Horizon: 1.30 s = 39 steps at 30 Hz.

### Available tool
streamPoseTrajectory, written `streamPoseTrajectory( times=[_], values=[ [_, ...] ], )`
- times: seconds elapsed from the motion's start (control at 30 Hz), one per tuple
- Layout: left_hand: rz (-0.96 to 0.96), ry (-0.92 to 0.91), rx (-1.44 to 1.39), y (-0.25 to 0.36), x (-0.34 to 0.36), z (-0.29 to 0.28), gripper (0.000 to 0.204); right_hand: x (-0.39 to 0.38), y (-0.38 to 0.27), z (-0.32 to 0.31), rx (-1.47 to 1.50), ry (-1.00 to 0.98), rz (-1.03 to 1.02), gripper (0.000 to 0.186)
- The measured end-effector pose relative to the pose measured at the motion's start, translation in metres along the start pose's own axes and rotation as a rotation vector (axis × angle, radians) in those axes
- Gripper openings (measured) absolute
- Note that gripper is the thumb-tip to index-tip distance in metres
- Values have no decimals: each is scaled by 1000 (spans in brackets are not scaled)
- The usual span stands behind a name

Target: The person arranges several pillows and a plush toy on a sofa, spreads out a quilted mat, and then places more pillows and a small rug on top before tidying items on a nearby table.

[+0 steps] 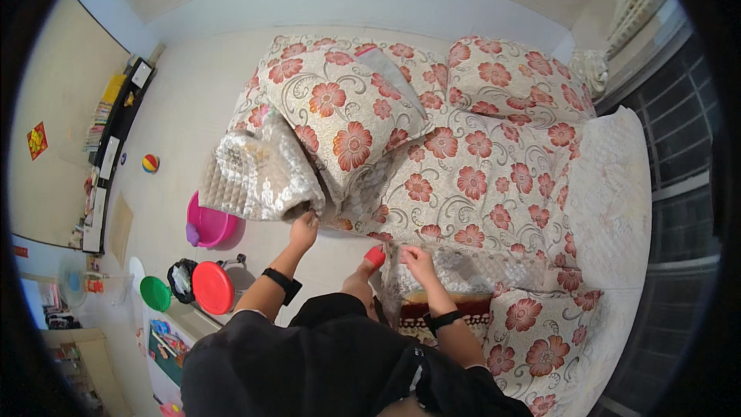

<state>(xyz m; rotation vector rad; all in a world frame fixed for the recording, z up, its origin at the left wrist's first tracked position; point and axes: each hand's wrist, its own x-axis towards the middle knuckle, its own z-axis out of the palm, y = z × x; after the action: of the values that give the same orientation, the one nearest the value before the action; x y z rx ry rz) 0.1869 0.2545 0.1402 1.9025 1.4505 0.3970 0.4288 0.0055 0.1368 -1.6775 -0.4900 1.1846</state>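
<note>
My left hand (306, 225) is closed on the lower edge of a beige and white quilted cover (258, 174), which is bunched up and folded over at the left end of the sofa. Just above it leans a large cushion (347, 112) with red flowers. My right hand (419, 264) hovers by the front edge of the flowered sofa cover (471, 185), its fingers curled in; whether cloth is pinched between them is hard to see. Below that hand lie a rumpled grey-white quilted piece (494, 266) and a brown and red patterned cloth (413, 316).
A second flowered cushion (517, 77) rests at the back right. On the floor at left are a pink basin (210, 220), a red round stool (213, 288), a green basin (155, 293) and a striped ball (150, 164). A barred window (679, 185) lines the right.
</note>
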Motion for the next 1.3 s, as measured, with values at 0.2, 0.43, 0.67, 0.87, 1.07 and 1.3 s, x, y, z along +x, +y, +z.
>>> streamPoseTrajectory(
  times=[0.2, 0.43, 0.67, 0.87, 1.07, 1.3],
  values=[
    [66, 81, 21, 73, -30, -56, 26, -74, 45, -38, 132, 164, 200, 24],
    [-54, -28, 42, 16, 92, -51, 77, -84, 29, -24, 304, 435, 401, 20],
    [-251, -15, 4, -95, 193, -70, 91, 15, -42, 45, 294, 354, 513, 20],
    [-538, -283, -398, -77, 261, -111, 85, 176, -103, 118, 255, 110, 544, 48],
    [-386, -372, -483, -74, 319, -120, 76, 298, -166, 218, 405, 209, 677, 91],
    [-824, -668, -868, -26, 392, -108, 96, 353, -164, 235, 576, -180, 697, 61]
  ],
)
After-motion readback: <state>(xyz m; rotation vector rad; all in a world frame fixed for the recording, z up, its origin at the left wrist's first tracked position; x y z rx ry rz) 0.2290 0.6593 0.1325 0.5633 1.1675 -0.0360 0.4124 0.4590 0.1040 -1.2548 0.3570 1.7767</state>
